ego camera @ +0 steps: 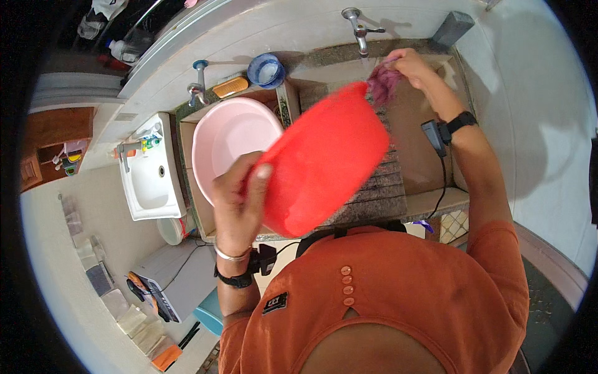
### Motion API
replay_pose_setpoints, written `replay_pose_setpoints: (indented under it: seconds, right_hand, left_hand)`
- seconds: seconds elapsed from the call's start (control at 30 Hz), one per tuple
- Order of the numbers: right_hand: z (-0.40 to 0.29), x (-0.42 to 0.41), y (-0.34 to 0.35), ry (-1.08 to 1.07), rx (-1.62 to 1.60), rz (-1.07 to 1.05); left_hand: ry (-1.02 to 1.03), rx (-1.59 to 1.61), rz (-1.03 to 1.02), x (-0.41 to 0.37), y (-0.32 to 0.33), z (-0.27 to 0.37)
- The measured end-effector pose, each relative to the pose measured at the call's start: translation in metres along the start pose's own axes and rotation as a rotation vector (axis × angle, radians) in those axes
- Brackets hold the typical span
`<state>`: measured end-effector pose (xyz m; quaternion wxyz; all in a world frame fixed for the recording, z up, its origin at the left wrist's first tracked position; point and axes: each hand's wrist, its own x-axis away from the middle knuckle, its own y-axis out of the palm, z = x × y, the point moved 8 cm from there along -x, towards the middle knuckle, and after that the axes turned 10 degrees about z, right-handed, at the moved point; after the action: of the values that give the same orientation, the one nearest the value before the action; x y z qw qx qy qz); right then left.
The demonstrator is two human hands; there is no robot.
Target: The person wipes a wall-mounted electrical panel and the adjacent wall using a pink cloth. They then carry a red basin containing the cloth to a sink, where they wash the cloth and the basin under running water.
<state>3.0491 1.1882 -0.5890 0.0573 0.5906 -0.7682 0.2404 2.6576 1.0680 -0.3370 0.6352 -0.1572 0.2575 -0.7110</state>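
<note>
My left hand [240, 201] grips the rim of a red plastic basin [322, 159], thumb on the outside. The basin is tilted up over the ridged stone washboard slab [387, 187], its outer side towards me and its inside hidden. In my right hand [411, 68] is a bunched mauve cloth [385, 84], hanging at the basin's far edge. Just beyond the cloth a wall tap [360, 32] points down, with what looks like water under its spout. Left of the red basin, a pale pink plastic basin [233, 126] sits in the left trough, partly covered by my left hand and the red basin.
On the back ledge are a blue tub [266, 71], an orange-yellow scrubbing brush [230, 87] and a second tap [198, 84]. A grey block [452, 29] stands at the back right corner. Further left is a white washbasin [152, 182]. Cables hang from devices on both wrists.
</note>
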Motion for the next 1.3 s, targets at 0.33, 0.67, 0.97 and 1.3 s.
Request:
replay_pose_setpoints:
  seconds: [0.33, 0.67, 0.97, 1.3]
  right_hand:
    - [0.020, -0.020, 0.065, 0.246, -0.864, 0.009]
    - [0.052, 0.006, 0.047, 0.279, -0.759, -0.076]
    - [-0.158, 0.213, -0.038, -0.341, -0.726, -0.104]
    - [-0.107, 0.202, 0.051, -0.748, 0.720, 0.291]
  left_hand:
    - [-0.211, 0.142, 0.320, 0.022, -0.042, -0.024]
    - [-0.233, 0.241, 0.247, 0.012, -0.013, -0.013]
    - [-0.163, 0.348, 0.094, -0.001, 0.067, -0.008]
    - [0.312, -0.190, 0.363, 0.039, 0.099, -0.001]
